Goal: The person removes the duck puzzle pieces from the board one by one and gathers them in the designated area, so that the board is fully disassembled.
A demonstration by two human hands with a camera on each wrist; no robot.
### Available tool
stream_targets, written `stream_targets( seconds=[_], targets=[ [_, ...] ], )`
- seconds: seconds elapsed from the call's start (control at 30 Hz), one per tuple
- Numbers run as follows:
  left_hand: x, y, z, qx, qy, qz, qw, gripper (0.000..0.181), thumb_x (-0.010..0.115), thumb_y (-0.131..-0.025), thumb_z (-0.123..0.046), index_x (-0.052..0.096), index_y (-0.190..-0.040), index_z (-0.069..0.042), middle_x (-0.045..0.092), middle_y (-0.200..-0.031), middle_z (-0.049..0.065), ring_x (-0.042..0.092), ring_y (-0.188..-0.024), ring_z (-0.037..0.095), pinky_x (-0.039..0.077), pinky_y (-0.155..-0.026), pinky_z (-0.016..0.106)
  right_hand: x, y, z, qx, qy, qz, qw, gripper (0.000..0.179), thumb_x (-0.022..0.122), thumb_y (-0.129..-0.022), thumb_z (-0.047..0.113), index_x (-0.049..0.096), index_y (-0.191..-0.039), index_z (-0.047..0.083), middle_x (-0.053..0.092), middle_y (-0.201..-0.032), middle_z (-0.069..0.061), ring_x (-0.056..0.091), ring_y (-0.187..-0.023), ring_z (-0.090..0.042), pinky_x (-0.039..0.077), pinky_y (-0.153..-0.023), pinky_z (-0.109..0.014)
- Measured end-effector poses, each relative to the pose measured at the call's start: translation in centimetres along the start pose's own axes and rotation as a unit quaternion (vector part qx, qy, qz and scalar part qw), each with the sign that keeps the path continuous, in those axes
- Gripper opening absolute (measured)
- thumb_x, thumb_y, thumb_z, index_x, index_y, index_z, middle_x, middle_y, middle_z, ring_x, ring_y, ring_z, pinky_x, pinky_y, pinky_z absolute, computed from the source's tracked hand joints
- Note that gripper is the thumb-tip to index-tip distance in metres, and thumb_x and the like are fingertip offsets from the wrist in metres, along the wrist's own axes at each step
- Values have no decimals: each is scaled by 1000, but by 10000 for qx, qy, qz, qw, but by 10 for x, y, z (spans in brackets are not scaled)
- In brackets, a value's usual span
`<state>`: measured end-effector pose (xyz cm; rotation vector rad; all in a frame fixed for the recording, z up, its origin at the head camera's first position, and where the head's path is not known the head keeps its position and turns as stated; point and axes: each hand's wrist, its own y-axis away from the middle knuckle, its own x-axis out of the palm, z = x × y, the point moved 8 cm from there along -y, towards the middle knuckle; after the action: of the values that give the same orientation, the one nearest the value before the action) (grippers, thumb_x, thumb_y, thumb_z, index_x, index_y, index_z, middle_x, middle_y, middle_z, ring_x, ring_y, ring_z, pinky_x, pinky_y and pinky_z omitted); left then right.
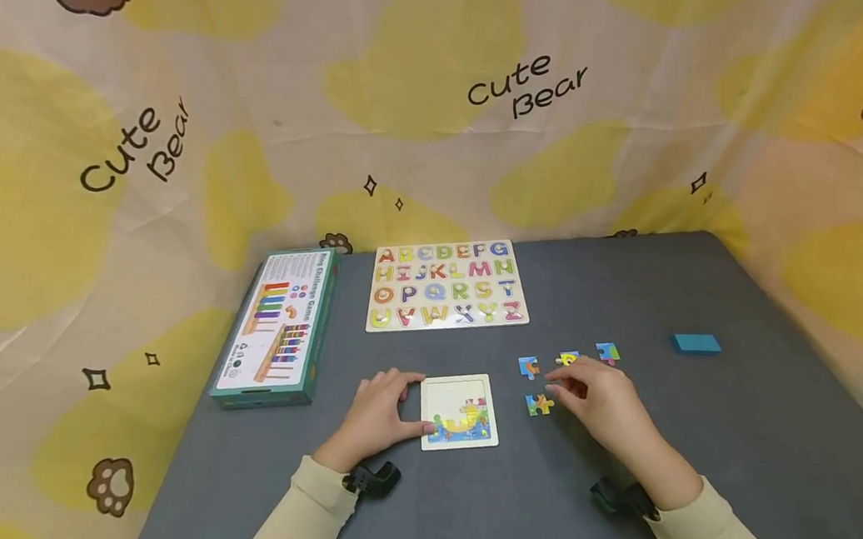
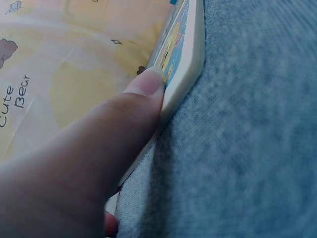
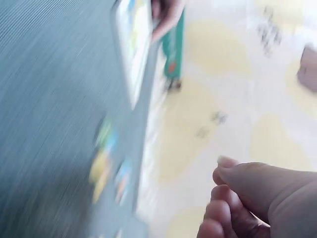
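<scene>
My left hand point(image 1: 379, 416) holds the left side of a small square puzzle tray point(image 1: 434, 387). Its thumb point(image 2: 146, 84) lies on the rim, and a finger reaches the upper left corner. Part of a picture in yellow and blue fills the tray's lower right. Over the loose pieces hovers my right hand point(image 1: 606, 403), thumb and index slightly apart, with nothing visible between them. Nearest to it are an orange-and-blue puzzle piece point(image 1: 540, 405), another blue-and-orange piece point(image 1: 528, 366) and a yellow piece point(image 1: 568, 358), partly hidden by the hand. A blue-green piece point(image 1: 608, 353) lies behind.
An alphabet board point(image 1: 449, 287) full of coloured letters lies at the back of the grey table point(image 1: 534, 519). To the left is a green-edged game box point(image 1: 273, 325). A blue block point(image 1: 696, 345) lies on the right. Printed cloth point(image 1: 430, 69) hangs behind.
</scene>
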<state>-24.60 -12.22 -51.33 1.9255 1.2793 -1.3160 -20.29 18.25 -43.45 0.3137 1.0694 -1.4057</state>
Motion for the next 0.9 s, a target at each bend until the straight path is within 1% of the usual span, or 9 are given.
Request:
stream_targets(
  seconds=[0.07,0.13,0.23,0.3,0.43,0.53,0.7,0.8,0.9],
  targets=[
    [-1,0,0,1,4,1,10000,81,88,-78,-59,63,-142,-16,42,-86,-9,39,-80,13,28,-77,39,12,-7,17,-184,-21,155,9997,18,91,-80,3,82,-94,10,60,-79,13,53,-70,-6,48,-61,-26],
    [-1,1,0,-16,2,4,10000,81,88,-78,-60,63,-142,-16,42,-86,-9,39,-80,12,28,-77,38,26,-14,32,-382,49,356,9986,19,91,-80,5,83,-96,11,63,-82,12,57,-77,-8,51,-66,-28],
    [-1,2,-1,-49,18,12,10000,80,89,-78,-58,63,-141,-16,42,-86,-9,39,-80,12,28,-76,38,51,-21,48,-742,268,696,9944,20,91,-83,10,83,-100,12,69,-93,8,62,-90,-15,54,-78,-34],
    [-1,2,-2,-48,-6,12,10000,80,89,-78,-59,64,-141,-16,42,-86,-9,39,-80,12,28,-76,37,67,-23,55,-963,376,925,9903,21,89,-85,12,83,-105,11,72,-101,4,63,-98,-20,54,-86,-40],
    [-2,1,-4,-54,-62,43,10000,80,88,-78,-60,63,-141,-17,42,-87,-10,39,-79,12,29,-76,37,90,-20,59,-1161,546,1355,9824,24,86,-88,15,82,-111,9,72,-113,-2,63,-105,-24,53,-91,-45],
    [-1,1,-4,-72,-98,80,9999,80,87,-78,-61,63,-141,-18,43,-87,-10,40,-79,12,29,-76,37,96,-16,59,-1213,661,1402,9804,25,88,-86,15,82,-109,9,71,-113,-2,62,-103,-23,54,-88,-43],
    [0,1,-5,-64,-64,89,9999,80,87,-78,-62,64,-141,-17,44,-87,-10,40,-79,12,29,-76,37,95,-13,56,-1143,529,1304,9834,24,91,-82,12,83,-105,11,67,-101,3,59,-90,-16,53,-78,-34],
    [0,2,-5,-35,-21,53,10000,80,87,-79,-62,64,-140,-17,43,-87,-10,39,-78,12,28,-76,38,98,-13,54,-1019,379,1398,9842,28,90,-83,11,82,-109,11,64,-99,4,59,-87,-12,51,-74,-31],
    [-2,0,-4,-17,-49,37,10000,80,86,-79,-62,64,-141,-16,43,-87,-9,39,-78,12,28,-76,38,101,-15,51,-933,222,1459,9846,32,89,-84,8,80,-115,9,61,-100,3,58,-89,-12,50,-75,-32]
  ],
)
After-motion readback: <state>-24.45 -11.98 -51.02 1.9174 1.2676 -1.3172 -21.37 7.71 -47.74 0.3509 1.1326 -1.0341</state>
